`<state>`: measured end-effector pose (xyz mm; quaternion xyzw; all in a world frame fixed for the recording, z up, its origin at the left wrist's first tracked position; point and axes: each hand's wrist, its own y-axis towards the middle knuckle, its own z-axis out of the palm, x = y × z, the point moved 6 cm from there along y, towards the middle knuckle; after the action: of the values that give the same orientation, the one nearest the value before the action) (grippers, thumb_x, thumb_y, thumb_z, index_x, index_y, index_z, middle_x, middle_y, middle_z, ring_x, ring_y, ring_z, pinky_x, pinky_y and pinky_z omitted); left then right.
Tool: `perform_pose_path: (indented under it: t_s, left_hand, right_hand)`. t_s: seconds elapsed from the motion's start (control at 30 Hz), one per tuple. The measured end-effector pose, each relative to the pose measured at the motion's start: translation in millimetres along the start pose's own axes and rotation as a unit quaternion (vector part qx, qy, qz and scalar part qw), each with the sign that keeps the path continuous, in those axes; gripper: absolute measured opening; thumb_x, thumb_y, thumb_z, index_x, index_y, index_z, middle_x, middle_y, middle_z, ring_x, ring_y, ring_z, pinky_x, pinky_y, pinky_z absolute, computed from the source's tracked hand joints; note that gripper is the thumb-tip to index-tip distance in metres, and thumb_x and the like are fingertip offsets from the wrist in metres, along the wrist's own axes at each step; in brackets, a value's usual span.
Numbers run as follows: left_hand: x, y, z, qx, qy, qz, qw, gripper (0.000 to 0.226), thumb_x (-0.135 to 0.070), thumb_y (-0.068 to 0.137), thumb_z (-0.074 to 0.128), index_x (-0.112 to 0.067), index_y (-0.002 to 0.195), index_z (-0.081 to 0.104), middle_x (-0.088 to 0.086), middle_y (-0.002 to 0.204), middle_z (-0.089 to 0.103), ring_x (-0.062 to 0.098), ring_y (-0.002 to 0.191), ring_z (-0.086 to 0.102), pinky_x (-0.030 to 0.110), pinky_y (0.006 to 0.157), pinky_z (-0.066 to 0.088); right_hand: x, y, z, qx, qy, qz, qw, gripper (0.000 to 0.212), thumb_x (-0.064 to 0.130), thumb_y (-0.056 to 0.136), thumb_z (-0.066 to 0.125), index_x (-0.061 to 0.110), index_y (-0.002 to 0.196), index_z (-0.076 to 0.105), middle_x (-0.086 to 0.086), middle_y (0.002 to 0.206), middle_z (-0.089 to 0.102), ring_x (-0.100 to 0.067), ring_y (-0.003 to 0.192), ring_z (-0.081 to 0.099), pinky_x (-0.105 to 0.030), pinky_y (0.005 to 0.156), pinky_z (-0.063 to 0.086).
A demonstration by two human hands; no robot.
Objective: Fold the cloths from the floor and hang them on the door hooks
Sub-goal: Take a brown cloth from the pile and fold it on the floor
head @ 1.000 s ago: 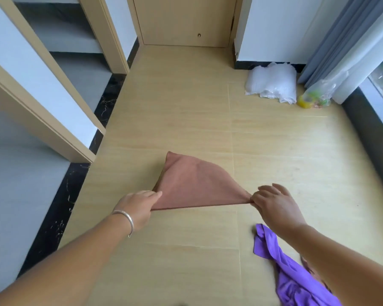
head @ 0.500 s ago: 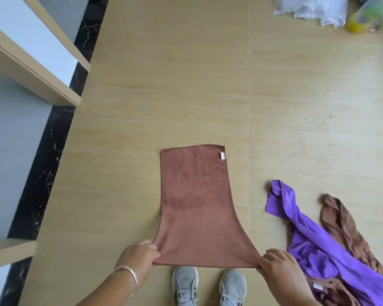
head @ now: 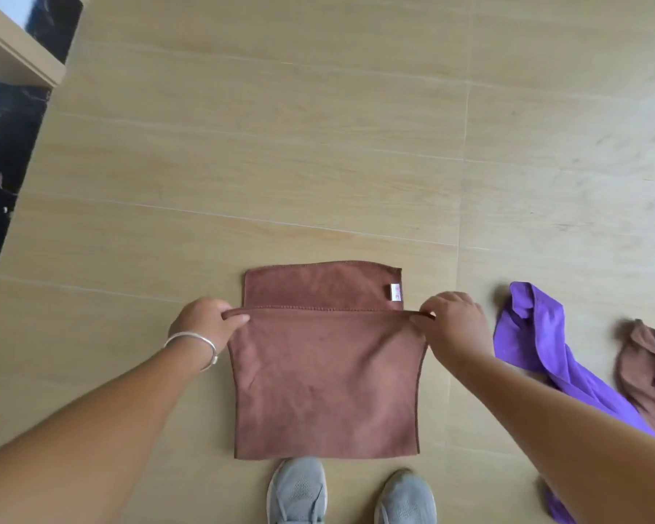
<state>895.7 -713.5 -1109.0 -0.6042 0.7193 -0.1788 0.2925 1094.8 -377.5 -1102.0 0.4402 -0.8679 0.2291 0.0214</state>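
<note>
Softly, the brown cloth [head: 326, 383] bends; it looks light and floppy. Both the left hand [head: 204, 324] and the right hand [head: 455, 327] pinch its corners, at nine and three o'clock.

The person's arms are bare to the edge of view, with no sleeves showing, a thin silver metal bangle [head: 199, 347] circles the left wrist, and both feet wear grey mesh sneakers [head: 297, 491] with pale soles.
</note>
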Motion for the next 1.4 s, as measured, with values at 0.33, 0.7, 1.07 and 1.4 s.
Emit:
perform_pose_path:
  t_s: [0.33, 0.7, 1.07, 1.4]
  left_hand:
    - [15.8, 158.5, 58.1, -0.156, -0.018, 0.068, 0.985, 0.026, -0.039, 0.077, 0.076, -0.026, 0.063, 0.058, -0.005, 0.071, 0.05, 0.02, 0.065, 0.05, 0.031, 0.056, 0.035]
    - [-106.1, 170.2, 35.9, -0.248, -0.016, 0.16, 0.955, 0.063, -0.035, 0.084, 0.067, -0.017, 0.14, 0.043, 0.013, 0.141, 0.042, 0.034, 0.13, 0.036, 0.043, 0.108, 0.031]
    - [-58.9, 101.6, 154.7, -0.113, 0.263, 0.296, 0.911, 0.079, -0.075, 0.088, 0.018, -0.031, 0.153, 0.015, 0.006, 0.161, 0.011, 0.023, 0.148, 0.005, 0.055, 0.115, 0.01]
    - [-177.4, 165.7, 115.4, -0.14, 0.236, 0.32, 0.907, 0.068, -0.062, 0.092, 0.022, -0.037, 0.152, 0.002, 0.001, 0.162, 0.001, 0.018, 0.148, -0.003, 0.048, 0.118, 0.001]
  right_hand:
    - [4.3, 156.7, 102.5, -0.091, -0.044, -0.138, 0.985, 0.028, 0.043, 0.087, 0.062, 0.019, 0.1, 0.068, -0.001, 0.112, 0.057, -0.026, 0.112, 0.048, -0.036, 0.101, 0.032]
    - [4.5, 160.7, 47.3, -0.118, -0.038, -0.139, 0.982, 0.045, 0.036, 0.094, 0.052, 0.019, 0.135, 0.049, -0.005, 0.144, 0.045, -0.024, 0.137, 0.034, -0.041, 0.117, 0.023]
    - [-7.8, 106.2, 135.9, 0.067, -0.227, -0.305, 0.923, 0.082, 0.077, 0.087, 0.015, 0.03, 0.154, 0.01, -0.006, 0.162, 0.003, -0.025, 0.149, 0.002, -0.046, 0.121, 0.004]
    - [-36.1, 160.8, 82.8, -0.011, -0.16, -0.155, 0.975, 0.072, 0.063, 0.093, 0.025, 0.028, 0.154, 0.009, -0.002, 0.162, 0.003, -0.02, 0.149, -0.004, -0.039, 0.121, 0.001]
